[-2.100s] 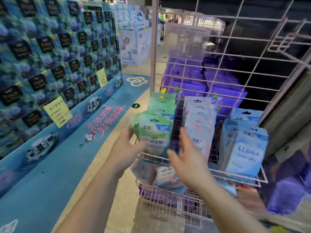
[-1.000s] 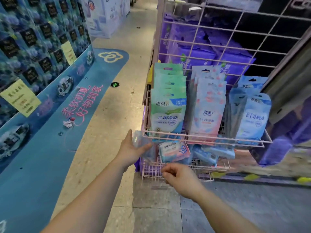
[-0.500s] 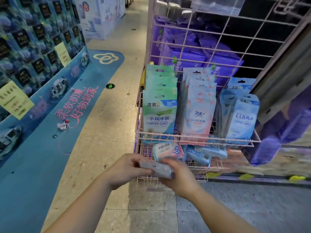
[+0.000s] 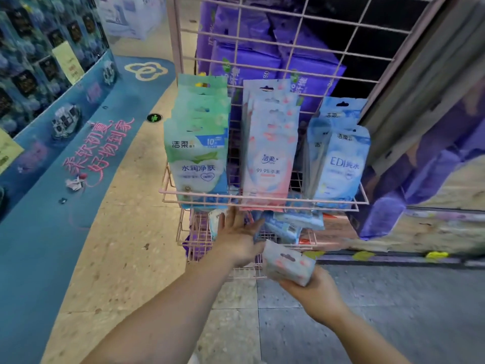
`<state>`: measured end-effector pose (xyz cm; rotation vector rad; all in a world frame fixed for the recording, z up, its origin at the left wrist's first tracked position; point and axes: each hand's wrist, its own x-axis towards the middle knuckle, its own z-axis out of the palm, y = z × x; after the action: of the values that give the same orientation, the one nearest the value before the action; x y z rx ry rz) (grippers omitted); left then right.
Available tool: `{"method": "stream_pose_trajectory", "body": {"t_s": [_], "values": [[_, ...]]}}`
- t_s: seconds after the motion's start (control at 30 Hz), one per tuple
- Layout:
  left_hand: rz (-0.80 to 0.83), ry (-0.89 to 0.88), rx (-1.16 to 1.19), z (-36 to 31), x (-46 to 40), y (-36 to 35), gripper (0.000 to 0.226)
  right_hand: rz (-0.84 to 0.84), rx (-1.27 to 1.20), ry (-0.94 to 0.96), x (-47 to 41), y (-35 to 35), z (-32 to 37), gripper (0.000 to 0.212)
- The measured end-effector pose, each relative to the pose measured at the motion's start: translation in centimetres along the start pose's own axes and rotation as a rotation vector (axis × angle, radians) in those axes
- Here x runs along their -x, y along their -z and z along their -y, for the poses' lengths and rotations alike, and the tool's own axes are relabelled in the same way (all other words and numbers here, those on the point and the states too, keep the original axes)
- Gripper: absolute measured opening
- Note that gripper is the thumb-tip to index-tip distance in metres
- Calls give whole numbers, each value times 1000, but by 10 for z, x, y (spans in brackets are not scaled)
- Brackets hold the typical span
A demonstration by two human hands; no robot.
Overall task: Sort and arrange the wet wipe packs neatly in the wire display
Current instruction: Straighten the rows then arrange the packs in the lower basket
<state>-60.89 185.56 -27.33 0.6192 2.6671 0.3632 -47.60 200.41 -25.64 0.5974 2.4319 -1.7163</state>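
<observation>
Pink wet wipe pack (image 4: 288,264): soft, glossy film pouch, gripped from beneath in right hand (image 4: 313,292), below pink-coated wire display (image 4: 262,199). Left hand (image 4: 237,239): fingers spread, empty, reaching into lower basket (image 4: 195,239) among loose packs. Best hung flat behind matching pink row (image 4: 270,143), hang-hole squared to hook.

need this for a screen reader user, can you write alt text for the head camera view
A person's right hand holds a pink wet wipe pack while the open left hand reaches toward the lower basket of a pink wire display. Above stand green, pink and blue packs in three rows.
</observation>
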Motion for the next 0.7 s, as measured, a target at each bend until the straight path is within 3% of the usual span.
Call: {"method": "stream_pose_trajectory", "body": {"t_s": [0.1,0.2,0.3,0.37,0.5,0.57,0.63,0.7], "values": [[-102,63,-28,10,3,-15,54,29,-29,-21,1,11,-10,40],[-392,77,9,35,31,-12,33,66,-101,-29,-3,17,-15,39],[-629,227,205,73,51,0,13,91,-102,-49,-9,20,-19,33],[-663,325,297,82,54,12,22,121,-111,-52,-10,20,-17,31],[-648,261,268,71,47,20,40,166,-149,-62,-13,25,-20,28],[-609,170,136,71,45,15,38,160,-146,-64,-13,32,-24,28],[-544,103,-155,66,43,4,34,163,-149,-64,-14,38,-27,27],[-411,83,-237,44,40,-7,35,168,-190,-51,-14,43,-29,32]]}}
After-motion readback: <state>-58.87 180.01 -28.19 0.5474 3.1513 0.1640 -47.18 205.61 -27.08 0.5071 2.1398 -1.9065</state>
